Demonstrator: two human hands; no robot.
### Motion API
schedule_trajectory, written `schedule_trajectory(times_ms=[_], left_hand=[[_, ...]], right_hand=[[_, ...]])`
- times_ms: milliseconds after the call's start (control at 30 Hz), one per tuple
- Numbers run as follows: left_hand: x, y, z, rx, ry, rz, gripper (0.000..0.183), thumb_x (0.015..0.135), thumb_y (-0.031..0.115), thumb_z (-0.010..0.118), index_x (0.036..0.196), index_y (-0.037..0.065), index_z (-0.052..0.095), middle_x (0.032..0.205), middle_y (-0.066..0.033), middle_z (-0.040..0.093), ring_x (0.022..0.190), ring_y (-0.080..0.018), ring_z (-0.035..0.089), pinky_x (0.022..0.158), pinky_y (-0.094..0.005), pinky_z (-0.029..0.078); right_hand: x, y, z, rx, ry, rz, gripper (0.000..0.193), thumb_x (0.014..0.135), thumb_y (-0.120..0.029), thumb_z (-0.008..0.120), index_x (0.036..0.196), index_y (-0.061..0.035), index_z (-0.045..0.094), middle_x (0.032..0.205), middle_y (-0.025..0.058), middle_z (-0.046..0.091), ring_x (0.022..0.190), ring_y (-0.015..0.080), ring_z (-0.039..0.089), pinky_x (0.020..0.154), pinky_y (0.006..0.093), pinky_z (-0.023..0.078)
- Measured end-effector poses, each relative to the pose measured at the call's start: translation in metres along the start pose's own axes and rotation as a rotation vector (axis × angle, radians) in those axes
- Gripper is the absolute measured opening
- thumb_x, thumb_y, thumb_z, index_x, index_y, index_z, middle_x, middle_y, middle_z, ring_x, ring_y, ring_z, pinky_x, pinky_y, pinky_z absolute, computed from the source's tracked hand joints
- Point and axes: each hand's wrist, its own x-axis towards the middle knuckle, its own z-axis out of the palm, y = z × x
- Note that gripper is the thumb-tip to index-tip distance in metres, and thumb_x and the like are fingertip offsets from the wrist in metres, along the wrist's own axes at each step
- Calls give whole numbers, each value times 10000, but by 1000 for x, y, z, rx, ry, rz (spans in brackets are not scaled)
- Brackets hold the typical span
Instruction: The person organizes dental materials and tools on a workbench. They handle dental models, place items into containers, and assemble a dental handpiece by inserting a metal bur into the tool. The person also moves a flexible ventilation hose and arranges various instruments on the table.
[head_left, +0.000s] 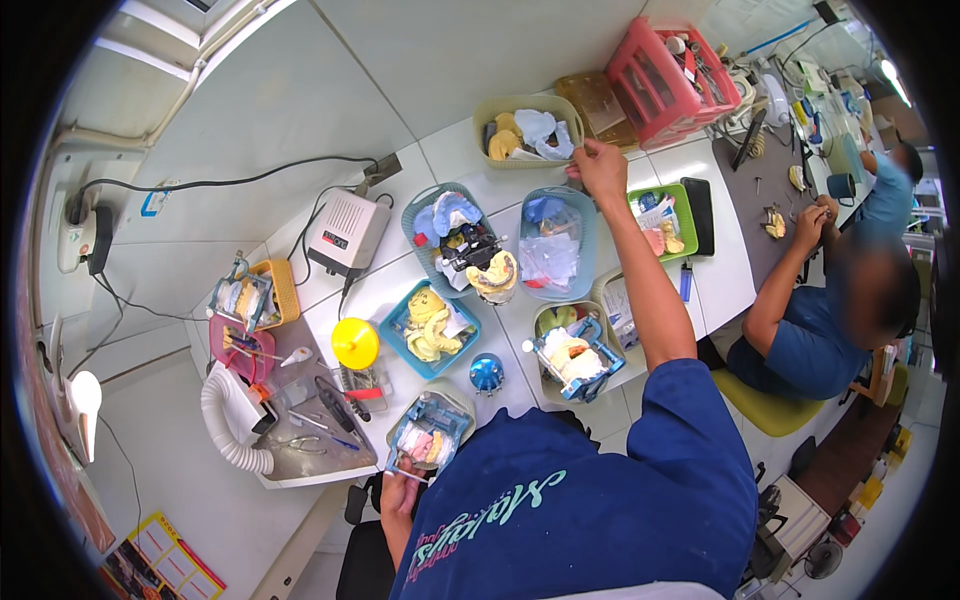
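Observation:
My right arm reaches to the back, and my right hand (600, 172) is closed at the right rim of a beige basket (487, 110). Yellow plaster casts (504, 140) and pale blue pieces (540, 130) lie in it. Low on the left, my left hand (399, 490) is closed at the near end of a blue dental articulator (432, 412) bearing pink and yellowish casts. That articulator rests in a small grey-green basket (468, 408); the fingertips are partly hidden. A second blue articulator (600, 384) with casts stands in a basket in front of me.
Between my hands are a blue tray (388, 330) of yellow casts and two blue-grey baskets (410, 218) (585, 220). A green basket (690, 210), red crate (640, 125), white corded box (348, 232) and yellow-topped container (355, 343) stand around. A co-worker (800, 330) sits right.

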Motion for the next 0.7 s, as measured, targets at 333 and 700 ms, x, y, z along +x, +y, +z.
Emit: schedule_trajectory(times_ms=[333,700], left_hand=[[1,1,-3,-1,32,-27,568,891,89,701,1380,36,419,1276,-124,570,1212,-291,565,1049,-476,462],[3,0,-8,-11,26,-33,598,889,87,706,1403,45,404,1282,-114,566,1200,-271,569,1027,-453,477]], right_hand=[[-16,6,5,-36,93,-8,345,869,-150,615,1192,-53,684,733,134,725,664,192,735,653,301,556],[-15,13,5,-25,76,-37,348,870,-156,601,1200,-98,693,722,124,723,667,193,735,656,299,558]])
